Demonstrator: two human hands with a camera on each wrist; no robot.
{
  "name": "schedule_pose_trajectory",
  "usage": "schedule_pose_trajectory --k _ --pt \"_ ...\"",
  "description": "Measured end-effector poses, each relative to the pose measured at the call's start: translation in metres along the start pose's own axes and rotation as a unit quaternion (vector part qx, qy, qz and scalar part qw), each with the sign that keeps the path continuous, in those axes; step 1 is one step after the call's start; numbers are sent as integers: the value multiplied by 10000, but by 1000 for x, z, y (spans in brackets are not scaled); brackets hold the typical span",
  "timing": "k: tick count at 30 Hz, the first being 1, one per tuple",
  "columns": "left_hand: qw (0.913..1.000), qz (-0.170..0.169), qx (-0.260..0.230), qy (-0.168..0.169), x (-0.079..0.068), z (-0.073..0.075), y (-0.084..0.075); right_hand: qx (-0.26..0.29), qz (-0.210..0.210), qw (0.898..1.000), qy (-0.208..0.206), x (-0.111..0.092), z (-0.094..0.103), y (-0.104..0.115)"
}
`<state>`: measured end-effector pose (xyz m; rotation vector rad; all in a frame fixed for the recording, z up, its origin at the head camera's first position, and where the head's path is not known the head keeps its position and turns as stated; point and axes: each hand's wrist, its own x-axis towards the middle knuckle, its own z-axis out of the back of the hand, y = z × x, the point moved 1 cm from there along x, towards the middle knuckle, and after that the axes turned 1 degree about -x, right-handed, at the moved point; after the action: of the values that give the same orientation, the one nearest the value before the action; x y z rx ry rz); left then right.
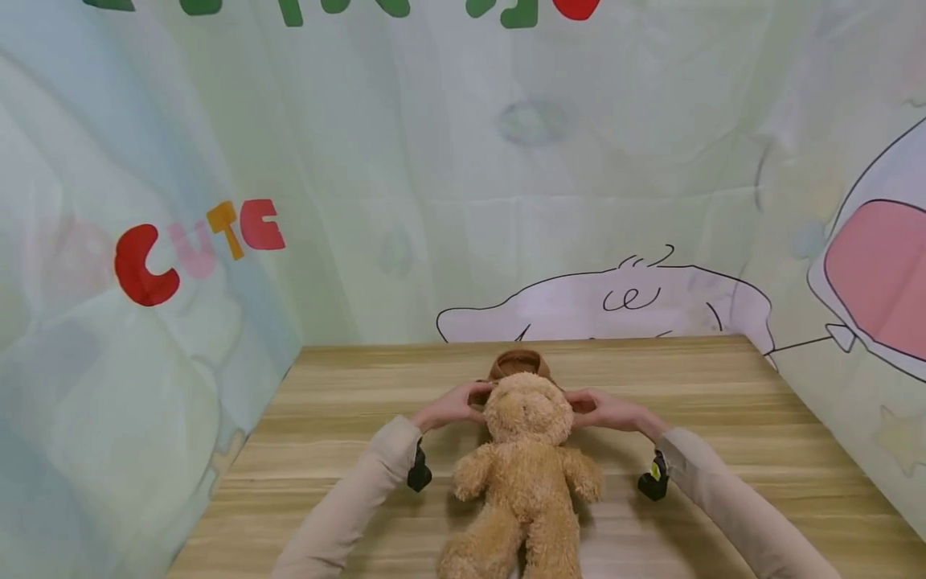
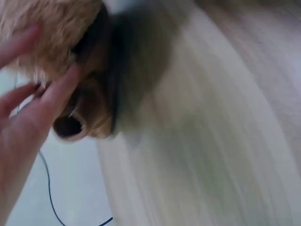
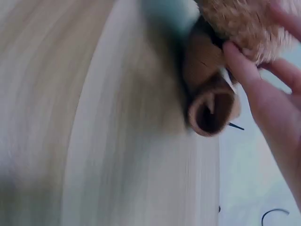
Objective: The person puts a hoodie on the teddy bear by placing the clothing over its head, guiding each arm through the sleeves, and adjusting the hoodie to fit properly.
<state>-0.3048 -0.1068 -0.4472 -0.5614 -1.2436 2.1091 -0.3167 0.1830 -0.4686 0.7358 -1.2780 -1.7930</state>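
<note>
A tan plush teddy bear (image 1: 531, 474) lies on the wooden table, its head toward the far edge. Behind the head is a brown cloth piece (image 1: 518, 363) with a round opening; the right wrist view shows a tube-like end of this cloth (image 3: 211, 113). My left hand (image 1: 454, 404) grips the left side of the bear's head, with fingertips where the fur meets the cloth. On the other side my right hand (image 1: 611, 410) holds the head likewise, thumb by the fur and index finger against the brown cloth. The back of the head is hidden.
The wooden table (image 1: 347, 386) ends just beyond the brown cloth. Printed fabric walls (image 1: 405, 265) stand behind it and at both sides. Black wrist devices (image 1: 653, 481) hang under the beige sleeves (image 1: 731, 498).
</note>
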Motion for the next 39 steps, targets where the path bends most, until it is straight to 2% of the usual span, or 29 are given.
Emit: schedule_pose_trajectory --k 3,5,7,10,13,15,16,18,20,22,24,25,27,29,30,32,35,39 --pt "9987 122 -404 282 -7 2 -11 137 -106 9992 -359 -3 -1 2" --pt "9990 49 -420 173 -8 2 -12 74 -255 9959 -865 -4 -4 2" --pt "9987 -107 -483 -149 -7 0 -8 32 -451 9887 -1427 -3 -6 2" --pt "9932 -217 -801 -817 -3 -7 0 214 -617 9783 -1966 -3 -10 1" --pt "9788 -21 -1257 -1617 4 -15 3 320 -652 9725 -2214 -2 -14 3" --pt "9642 209 -1636 -2078 7 -19 1 328 -691 9711 -2260 -1 -15 7" --pt "9575 276 -1795 -2243 9 -20 0 324 -742 9702 -2285 -1 -16 10" --pt "9518 396 -1859 -2408 13 -21 -3 181 -841 9705 -2251 1 -16 17" --pt "9560 535 -1678 -2345 15 -19 -8 -35 -955 9712 -2183 2 -14 25" --pt "9663 648 -1382 -2072 14 -14 -13 -292 -997 9732 -2051 3 -11 31" --pt "9773 701 -1270 -1546 11 -7 -16 -356 -954 9778 -1831 0 -6 34" --pt "9799 708 -1405 -1226 9 -3 -17 -293 -881 9816 -1667 -2 -5 34" --pt "9787 730 -1805 -650 3 2 -17 -64 -720 9889 -1295 -6 -3 33" --pt "9733 799 -2130 -297 -1 5 -18 214 -626 9920 -1071 -10 -3 32" --pt "9729 834 -2137 -283 -3 5 -18 236 -633 9920 -1062 -11 -4 32" --pt "9762 873 -1916 -514 -3 3 -21 157 -639 9905 -1205 -10 -7 32" --pt "9837 844 -1238 -995 1 -3 -26 -193 -734 9814 -1761 -5 -14 34" --pt "9856 444 -553 -1537 3 -13 -37 -492 -512 9669 -2450 3 -25 39"
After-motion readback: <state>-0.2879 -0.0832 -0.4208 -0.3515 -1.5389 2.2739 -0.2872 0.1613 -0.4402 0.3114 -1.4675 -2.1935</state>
